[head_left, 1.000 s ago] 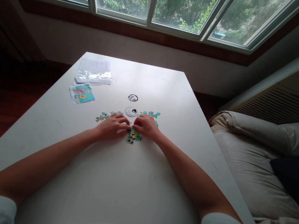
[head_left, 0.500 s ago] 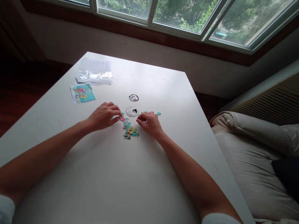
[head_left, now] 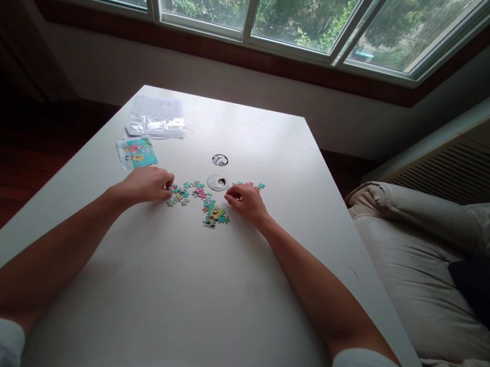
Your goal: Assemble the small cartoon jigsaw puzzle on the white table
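My left hand (head_left: 147, 185) rests on the table with its fingers drawn together at the left edge of a cluster of loose jigsaw puzzle pieces (head_left: 179, 195). Whatever lies between its fingertips is hidden. Curled in a pinch, my right hand (head_left: 248, 203) is right of the partly joined jigsaw puzzle (head_left: 216, 215), which shows a yellow cartoon figure. Its grip is too small to make out. More pieces (head_left: 261, 185) peek out behind that hand. Between the hands lie pink and teal pieces (head_left: 199, 191) and a round silvery disc (head_left: 217, 182).
A second, smaller round disc (head_left: 219, 160) lies farther back. At the table's far left are a clear plastic packet (head_left: 157, 117) and a colourful picture card (head_left: 138, 152). The white table (head_left: 206, 302) has a sofa (head_left: 391, 264) along its right side and a window beyond.
My left hand has moved left, away from the pink pieces, and its fingers have closed together. The loose pieces it covered now show. My right hand has stayed almost still.
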The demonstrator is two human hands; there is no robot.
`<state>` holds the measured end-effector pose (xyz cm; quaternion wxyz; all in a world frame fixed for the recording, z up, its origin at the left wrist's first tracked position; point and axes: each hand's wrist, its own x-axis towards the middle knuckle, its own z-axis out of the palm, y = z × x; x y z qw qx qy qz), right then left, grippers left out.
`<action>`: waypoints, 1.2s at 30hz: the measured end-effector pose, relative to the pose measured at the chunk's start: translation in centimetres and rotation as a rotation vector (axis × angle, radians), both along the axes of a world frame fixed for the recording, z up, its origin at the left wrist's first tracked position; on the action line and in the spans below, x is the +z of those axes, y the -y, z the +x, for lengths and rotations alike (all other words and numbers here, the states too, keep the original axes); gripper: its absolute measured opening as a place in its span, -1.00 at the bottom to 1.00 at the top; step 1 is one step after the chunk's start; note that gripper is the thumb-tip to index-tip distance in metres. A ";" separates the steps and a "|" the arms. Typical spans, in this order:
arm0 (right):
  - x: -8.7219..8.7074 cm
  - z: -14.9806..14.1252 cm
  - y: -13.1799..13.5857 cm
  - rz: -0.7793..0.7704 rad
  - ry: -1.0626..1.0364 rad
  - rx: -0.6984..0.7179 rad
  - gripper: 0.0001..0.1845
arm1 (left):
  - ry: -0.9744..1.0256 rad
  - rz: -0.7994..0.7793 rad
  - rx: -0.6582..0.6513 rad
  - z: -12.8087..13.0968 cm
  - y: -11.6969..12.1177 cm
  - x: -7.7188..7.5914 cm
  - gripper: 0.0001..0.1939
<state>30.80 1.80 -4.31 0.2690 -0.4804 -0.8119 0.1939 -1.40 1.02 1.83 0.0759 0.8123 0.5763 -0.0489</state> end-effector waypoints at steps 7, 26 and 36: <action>0.1 -0.2 -0.1 0.001 0.003 0.001 -0.89 | 0.036 -0.011 -0.044 0.4 0.2 -0.3 -0.87; -0.1 -0.1 -0.1 0.007 -0.008 0.002 -0.87 | 0.155 0.195 0.047 0.4 -1.5 -2.0 -0.71; -0.4 -0.1 -0.3 0.019 -0.024 0.011 -0.87 | 0.107 0.170 -0.147 1.9 -0.2 -1.2 -0.75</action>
